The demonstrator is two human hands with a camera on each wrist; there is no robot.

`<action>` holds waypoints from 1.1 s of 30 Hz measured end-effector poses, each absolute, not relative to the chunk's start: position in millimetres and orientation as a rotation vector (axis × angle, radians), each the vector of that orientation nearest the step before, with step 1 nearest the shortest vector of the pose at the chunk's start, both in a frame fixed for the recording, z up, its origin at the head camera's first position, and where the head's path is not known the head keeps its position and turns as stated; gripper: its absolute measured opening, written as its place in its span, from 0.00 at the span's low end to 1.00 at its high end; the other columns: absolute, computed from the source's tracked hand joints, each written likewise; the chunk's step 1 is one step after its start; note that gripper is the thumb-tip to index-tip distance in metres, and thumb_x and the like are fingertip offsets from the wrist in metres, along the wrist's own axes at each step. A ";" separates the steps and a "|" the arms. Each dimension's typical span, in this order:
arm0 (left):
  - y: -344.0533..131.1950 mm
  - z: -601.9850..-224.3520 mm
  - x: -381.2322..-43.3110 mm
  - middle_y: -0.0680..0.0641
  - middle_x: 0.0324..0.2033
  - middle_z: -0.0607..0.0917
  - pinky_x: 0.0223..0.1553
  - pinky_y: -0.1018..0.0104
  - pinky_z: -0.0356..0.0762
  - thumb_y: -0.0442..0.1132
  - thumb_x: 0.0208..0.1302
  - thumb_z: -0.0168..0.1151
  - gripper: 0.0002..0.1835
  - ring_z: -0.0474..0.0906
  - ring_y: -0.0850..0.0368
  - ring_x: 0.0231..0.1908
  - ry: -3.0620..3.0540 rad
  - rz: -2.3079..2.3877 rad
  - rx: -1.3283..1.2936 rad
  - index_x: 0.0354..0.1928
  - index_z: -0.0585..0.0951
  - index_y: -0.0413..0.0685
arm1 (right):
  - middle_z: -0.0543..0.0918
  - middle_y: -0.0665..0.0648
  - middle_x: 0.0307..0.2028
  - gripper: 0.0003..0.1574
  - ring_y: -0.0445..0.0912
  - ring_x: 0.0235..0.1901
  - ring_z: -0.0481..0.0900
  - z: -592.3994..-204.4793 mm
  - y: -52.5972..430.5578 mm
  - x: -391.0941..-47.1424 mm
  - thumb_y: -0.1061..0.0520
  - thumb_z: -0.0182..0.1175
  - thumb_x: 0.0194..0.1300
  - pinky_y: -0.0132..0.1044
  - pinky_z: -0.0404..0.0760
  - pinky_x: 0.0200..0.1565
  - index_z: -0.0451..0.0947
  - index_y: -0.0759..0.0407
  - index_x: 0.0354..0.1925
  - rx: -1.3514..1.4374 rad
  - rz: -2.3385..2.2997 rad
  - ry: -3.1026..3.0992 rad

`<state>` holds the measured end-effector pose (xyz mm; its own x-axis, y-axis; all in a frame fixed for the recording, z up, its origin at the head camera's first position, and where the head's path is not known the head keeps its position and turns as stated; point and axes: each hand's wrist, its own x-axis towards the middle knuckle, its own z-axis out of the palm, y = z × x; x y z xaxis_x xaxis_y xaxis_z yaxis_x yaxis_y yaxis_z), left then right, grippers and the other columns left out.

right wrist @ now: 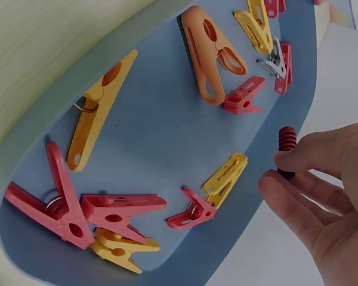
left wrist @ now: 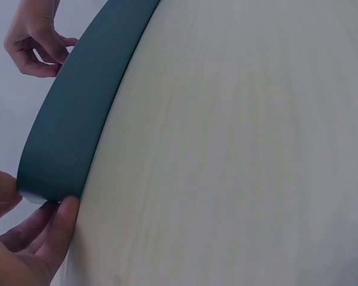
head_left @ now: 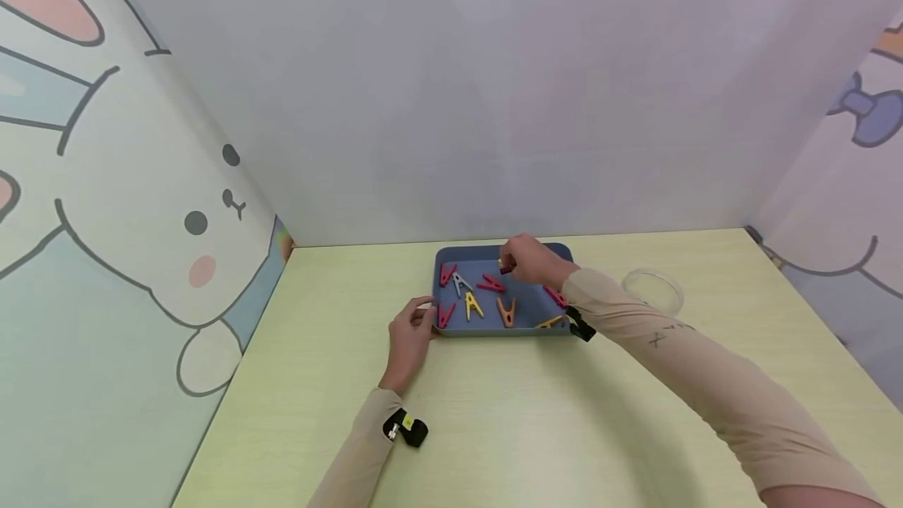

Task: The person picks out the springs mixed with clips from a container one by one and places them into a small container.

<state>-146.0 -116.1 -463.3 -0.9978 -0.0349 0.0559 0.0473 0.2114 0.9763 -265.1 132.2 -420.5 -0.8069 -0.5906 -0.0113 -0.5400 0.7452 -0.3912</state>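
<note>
A blue-grey tray (head_left: 504, 332) holds several plastic clothespins. My left hand (head_left: 411, 335) grips its front left corner, the thumb and fingertips (left wrist: 64, 214) on either side of the corner in the left wrist view. Above the tray's back part, my right hand (head_left: 532, 259) pinches a small dark red ribbed piece (right wrist: 287, 140) between thumb and fingers; the fingertips hide its lower end. Below it lie a yellow clothespin (right wrist: 227, 179) and a red clothespin (right wrist: 192, 210). An orange clothespin (head_left: 506, 312) sits near the tray's front wall.
A clear round ring (head_left: 653, 290) lies on the pale wooden table (head_left: 339, 320), right of the tray and behind my right forearm. A plain wall (head_left: 508, 100) rises at the table's back edge. Walls with cartoon drawings (head_left: 197, 257) flank both sides.
</note>
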 end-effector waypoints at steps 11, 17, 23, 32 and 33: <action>-121.6 -498.2 -160.7 0.32 0.39 0.83 0.33 0.50 0.84 0.36 0.68 0.56 0.15 0.82 0.39 0.36 -2.392 -1.906 0.017 0.54 0.77 0.37 | 0.75 0.53 0.23 0.15 0.45 0.23 0.63 -410.0 136.7 -254.0 0.78 0.53 0.50 0.37 0.63 0.26 0.79 0.63 0.26 -0.907 -0.577 2.797; -121.7 -501.7 -160.2 0.37 0.38 0.84 0.30 0.60 0.84 0.38 0.68 0.57 0.15 0.83 0.47 0.34 -2.397 -1.874 0.018 0.53 0.79 0.41 | 0.76 0.51 0.23 0.16 0.45 0.23 0.67 -404.6 141.5 -248.9 0.76 0.56 0.50 0.35 0.66 0.26 0.77 0.56 0.24 -0.913 -0.585 2.795; -121.8 -502.8 -160.8 0.38 0.37 0.84 0.29 0.63 0.84 0.36 0.68 0.57 0.14 0.83 0.49 0.33 -2.393 -1.862 0.006 0.53 0.79 0.41 | 0.70 0.51 0.18 0.18 0.44 0.21 0.59 -403.9 147.5 -247.4 0.77 0.54 0.48 0.36 0.61 0.25 0.73 0.55 0.19 -0.952 -0.602 2.794; -121.6 -504.6 -161.4 0.39 0.37 0.84 0.29 0.65 0.84 0.37 0.68 0.57 0.14 0.83 0.49 0.33 -2.391 -1.873 0.013 0.53 0.79 0.42 | 0.67 0.50 0.17 0.18 0.43 0.21 0.57 -397.3 153.1 -238.6 0.78 0.54 0.47 0.35 0.61 0.24 0.71 0.57 0.17 -0.999 -0.623 2.796; -121.6 -504.5 -161.4 0.39 0.37 0.84 0.29 0.65 0.84 0.38 0.68 0.57 0.14 0.83 0.49 0.33 -2.393 -1.875 0.017 0.53 0.79 0.42 | 0.68 0.50 0.17 0.17 0.43 0.21 0.57 -396.7 153.7 -237.7 0.78 0.54 0.47 0.35 0.61 0.24 0.72 0.58 0.17 -1.002 -0.625 2.794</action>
<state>-161.4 -121.6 -504.5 -0.9948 -0.0711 0.0726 0.0535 0.2410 0.9690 -237.7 153.7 -396.7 -0.7765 -0.6291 0.0365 -0.5846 0.6976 -0.4143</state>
